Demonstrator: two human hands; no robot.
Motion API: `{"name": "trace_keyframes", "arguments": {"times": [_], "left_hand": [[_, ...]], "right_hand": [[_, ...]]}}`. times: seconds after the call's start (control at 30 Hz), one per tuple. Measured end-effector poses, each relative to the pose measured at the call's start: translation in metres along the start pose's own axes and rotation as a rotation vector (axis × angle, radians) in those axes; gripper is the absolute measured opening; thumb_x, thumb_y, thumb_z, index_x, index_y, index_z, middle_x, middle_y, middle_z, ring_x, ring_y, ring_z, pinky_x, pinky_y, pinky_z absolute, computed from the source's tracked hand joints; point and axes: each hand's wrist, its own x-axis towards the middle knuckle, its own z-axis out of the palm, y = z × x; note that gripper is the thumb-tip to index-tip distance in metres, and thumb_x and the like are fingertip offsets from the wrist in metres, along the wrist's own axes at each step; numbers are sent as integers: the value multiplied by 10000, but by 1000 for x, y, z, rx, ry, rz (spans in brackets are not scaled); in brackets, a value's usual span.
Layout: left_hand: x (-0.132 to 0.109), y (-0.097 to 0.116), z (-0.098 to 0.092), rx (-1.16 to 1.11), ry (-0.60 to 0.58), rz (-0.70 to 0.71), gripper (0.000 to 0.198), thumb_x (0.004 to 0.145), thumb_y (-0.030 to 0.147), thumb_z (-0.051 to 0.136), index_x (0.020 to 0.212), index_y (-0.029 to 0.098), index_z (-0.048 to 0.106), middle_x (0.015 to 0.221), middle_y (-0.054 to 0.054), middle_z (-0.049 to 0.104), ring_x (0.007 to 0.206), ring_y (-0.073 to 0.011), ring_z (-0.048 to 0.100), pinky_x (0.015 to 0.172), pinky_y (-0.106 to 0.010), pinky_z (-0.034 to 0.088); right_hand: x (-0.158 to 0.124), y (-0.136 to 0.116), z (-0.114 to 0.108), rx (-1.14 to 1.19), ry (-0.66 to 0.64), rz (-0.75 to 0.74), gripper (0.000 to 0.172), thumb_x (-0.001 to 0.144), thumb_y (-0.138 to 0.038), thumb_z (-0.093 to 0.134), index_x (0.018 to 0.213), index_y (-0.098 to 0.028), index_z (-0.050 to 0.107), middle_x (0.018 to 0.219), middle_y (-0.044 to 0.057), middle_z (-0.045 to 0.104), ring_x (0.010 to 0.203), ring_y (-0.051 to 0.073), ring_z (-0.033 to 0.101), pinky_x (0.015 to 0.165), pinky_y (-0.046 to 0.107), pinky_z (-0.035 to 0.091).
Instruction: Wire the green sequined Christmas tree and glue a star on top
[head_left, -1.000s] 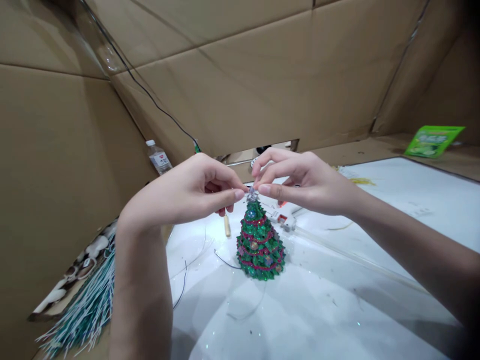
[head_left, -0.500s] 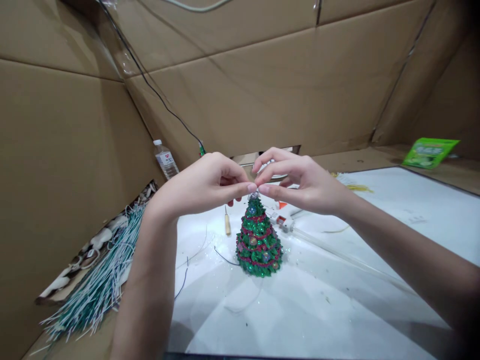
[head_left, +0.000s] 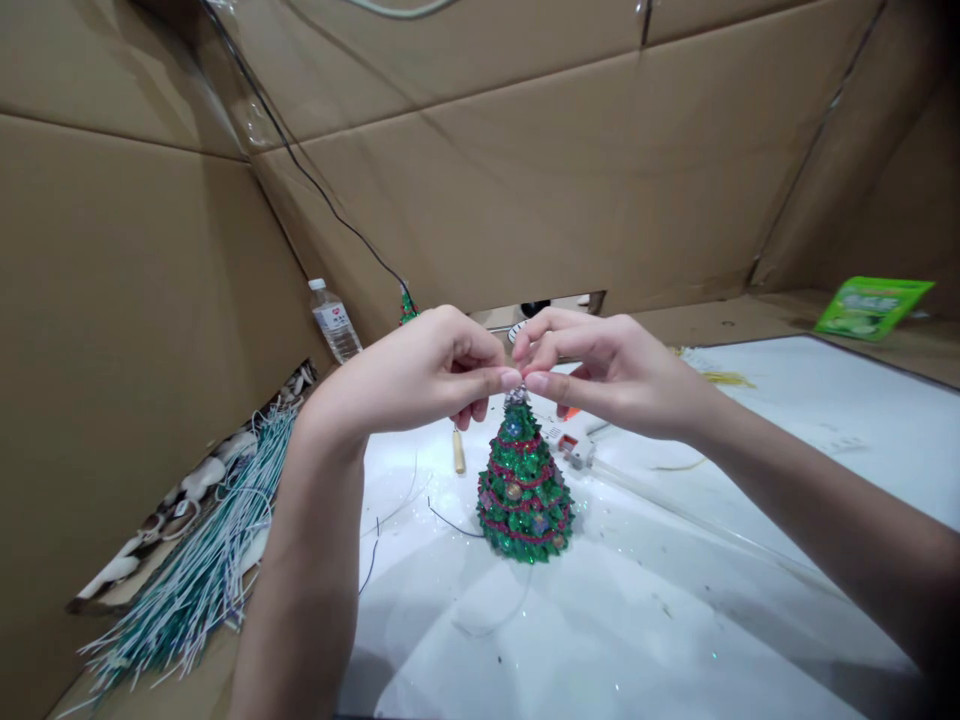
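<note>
A small green glitter Christmas tree [head_left: 525, 490] stands upright on the white board [head_left: 645, 640], wound with red garland and dotted with small baubles. At its tip shows a silver topper [head_left: 517, 395], partly covered by fingertips. My left hand [head_left: 469, 370] comes in from the left, thumb and fingers pinched together on the topper. From the other side my right hand [head_left: 592, 370] pinches at the same spot, its thumb tip close to the left thumb. The very top of the piece is hidden between the fingers.
Behind the tree lie a glue gun [head_left: 576, 450] with a long clear stick and a wooden-handled tool [head_left: 459, 452]. A bundle of green and white wires [head_left: 202, 560], a water bottle [head_left: 335, 320] and another small tree [head_left: 407, 308] are leftward. A green packet [head_left: 870, 306] sits far right.
The view has shifted a little, so hands and tree appear slightly further right and lower. Both hands keep their pinch at the tip, and more of the silver topper shows.
</note>
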Motion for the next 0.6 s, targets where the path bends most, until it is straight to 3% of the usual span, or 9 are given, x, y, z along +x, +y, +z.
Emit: {"name": "trace_keyframes", "arguments": {"times": [0.6], "left_hand": [[-4,2,-1,92,19,-13,347,880,350,544,624,133,632,520,-7,586,460,-61,499,419,-176,340]], "right_hand": [[-4,-6,-3,-282,48,-133,137,824,-293,635,765,-185,694,949,68,579,819,154,562,552,237,492]]}}
